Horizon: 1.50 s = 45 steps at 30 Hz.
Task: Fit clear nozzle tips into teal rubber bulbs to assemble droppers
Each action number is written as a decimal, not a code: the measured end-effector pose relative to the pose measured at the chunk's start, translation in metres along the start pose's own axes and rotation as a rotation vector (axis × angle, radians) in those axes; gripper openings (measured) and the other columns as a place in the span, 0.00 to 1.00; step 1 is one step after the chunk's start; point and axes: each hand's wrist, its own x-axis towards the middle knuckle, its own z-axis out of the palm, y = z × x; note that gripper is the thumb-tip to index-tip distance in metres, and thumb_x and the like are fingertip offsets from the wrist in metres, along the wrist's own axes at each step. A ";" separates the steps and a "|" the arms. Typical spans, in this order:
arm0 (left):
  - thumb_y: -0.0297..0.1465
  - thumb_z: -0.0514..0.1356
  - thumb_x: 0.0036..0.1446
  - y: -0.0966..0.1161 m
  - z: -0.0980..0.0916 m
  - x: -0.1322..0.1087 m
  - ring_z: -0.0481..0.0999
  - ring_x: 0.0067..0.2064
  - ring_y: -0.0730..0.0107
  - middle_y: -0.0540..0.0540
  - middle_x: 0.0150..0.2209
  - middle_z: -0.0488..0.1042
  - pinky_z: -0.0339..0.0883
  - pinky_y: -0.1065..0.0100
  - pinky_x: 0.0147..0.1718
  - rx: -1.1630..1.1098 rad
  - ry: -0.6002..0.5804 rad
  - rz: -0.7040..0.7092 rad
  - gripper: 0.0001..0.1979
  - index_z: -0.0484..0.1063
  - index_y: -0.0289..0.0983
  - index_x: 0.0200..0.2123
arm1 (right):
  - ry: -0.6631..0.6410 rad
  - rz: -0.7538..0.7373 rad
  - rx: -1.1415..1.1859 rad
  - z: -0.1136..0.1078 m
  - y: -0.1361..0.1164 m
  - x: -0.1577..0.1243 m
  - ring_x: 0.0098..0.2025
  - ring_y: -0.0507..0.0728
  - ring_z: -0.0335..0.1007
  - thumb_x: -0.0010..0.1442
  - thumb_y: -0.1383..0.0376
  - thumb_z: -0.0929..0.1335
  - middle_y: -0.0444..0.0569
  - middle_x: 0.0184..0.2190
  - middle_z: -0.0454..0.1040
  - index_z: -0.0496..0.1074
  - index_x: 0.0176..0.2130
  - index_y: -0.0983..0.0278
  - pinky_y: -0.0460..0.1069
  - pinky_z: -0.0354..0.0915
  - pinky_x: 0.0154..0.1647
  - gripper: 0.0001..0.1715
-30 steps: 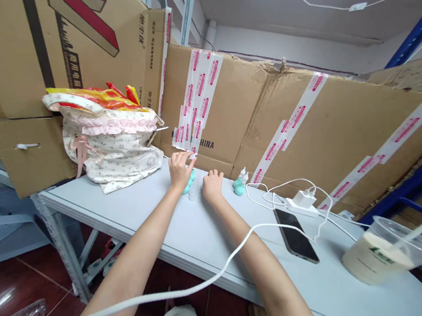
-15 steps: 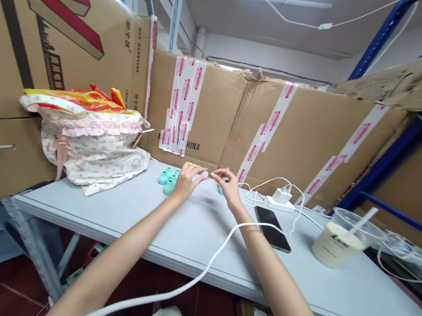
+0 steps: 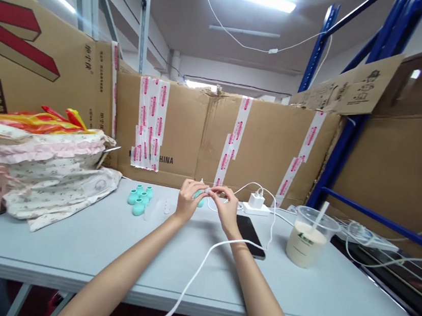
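Small translucent whitish piece [image 3: 207,191]: held up between the fingertips above the desk; its exact shape cannot be made out.
Left hand [image 3: 188,200]: closed in a pinch on the piece.
Right hand [image 3: 228,206]: closed in a pinch on the same piece, fingertips meeting those opposite.
Tipped turquoise round bottle [image 3: 200,202]: seen partly behind the left hand's fingers; a pale pointed tip is fitted, so this one is judged done. Whether another is hidden there cannot be told.
Turquoise round open-necked pots [image 3: 138,207]: five are grouped at 9 o'clock from the hands, none with a tip; these are judged to be left.
Clear slender pieces [image 3: 167,206]: laid on the desk between 8 and 9 o'clock, beside the pots, not yet used; their number is unclear.
Progress: judged early, with far more pots bare than tipped.
Grey-white desk [image 3: 166,270]: a black flat phone [image 3: 248,232] is set at 4 o'clock, a clear plastic drink cup [image 3: 305,244] between 3 and 4.
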 end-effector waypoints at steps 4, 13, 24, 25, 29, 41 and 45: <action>0.31 0.60 0.51 -0.009 0.001 -0.010 0.69 0.37 0.67 0.47 0.32 0.75 0.64 0.62 0.37 0.032 0.006 0.010 0.05 0.73 0.37 0.33 | -0.078 -0.015 -0.094 -0.002 0.002 -0.005 0.37 0.56 0.66 0.54 0.57 0.66 0.47 0.31 0.74 0.74 0.31 0.60 0.51 0.58 0.42 0.11; 0.32 0.60 0.51 -0.012 -0.007 -0.017 0.69 0.37 0.68 0.47 0.32 0.75 0.64 0.63 0.37 0.112 -0.041 0.023 0.05 0.73 0.38 0.33 | -0.084 -0.016 -0.045 0.003 0.004 -0.009 0.35 0.55 0.64 0.53 0.58 0.67 0.47 0.29 0.74 0.73 0.28 0.61 0.50 0.58 0.41 0.10; 0.33 0.59 0.52 -0.015 -0.007 -0.022 0.69 0.37 0.68 0.47 0.32 0.75 0.64 0.63 0.37 0.119 -0.067 0.032 0.06 0.73 0.38 0.33 | -0.040 0.132 0.099 0.013 0.013 -0.014 0.33 0.54 0.63 0.50 0.58 0.67 0.47 0.29 0.73 0.73 0.29 0.62 0.51 0.59 0.40 0.10; 0.33 0.59 0.53 -0.016 -0.007 -0.022 0.69 0.37 0.68 0.47 0.32 0.75 0.64 0.63 0.37 0.124 -0.072 0.034 0.06 0.73 0.38 0.33 | -0.069 0.165 0.114 0.013 0.015 -0.013 0.33 0.54 0.64 0.50 0.57 0.67 0.47 0.30 0.73 0.73 0.29 0.62 0.51 0.59 0.40 0.11; 0.33 0.58 0.53 -0.021 -0.009 -0.024 0.69 0.36 0.68 0.46 0.32 0.75 0.63 0.64 0.36 0.164 -0.090 0.077 0.06 0.73 0.38 0.32 | -0.157 0.345 0.353 0.013 0.024 -0.011 0.33 0.54 0.66 0.44 0.59 0.71 0.46 0.30 0.74 0.72 0.27 0.63 0.50 0.61 0.38 0.10; 0.32 0.54 0.57 -0.015 -0.010 -0.026 0.67 0.32 0.70 0.47 0.27 0.73 0.61 0.67 0.32 0.288 -0.183 0.275 0.08 0.73 0.40 0.30 | -0.504 0.742 0.955 0.003 0.039 -0.013 0.40 0.54 0.72 0.42 0.65 0.74 0.49 0.36 0.76 0.75 0.35 0.66 0.51 0.63 0.49 0.17; 0.30 0.55 0.56 -0.014 -0.010 -0.026 0.65 0.32 0.70 0.48 0.25 0.72 0.60 0.68 0.31 0.284 -0.153 0.287 0.06 0.72 0.40 0.30 | -0.481 0.733 0.964 0.004 0.038 -0.012 0.39 0.54 0.73 0.41 0.66 0.74 0.50 0.36 0.76 0.76 0.34 0.67 0.51 0.65 0.48 0.16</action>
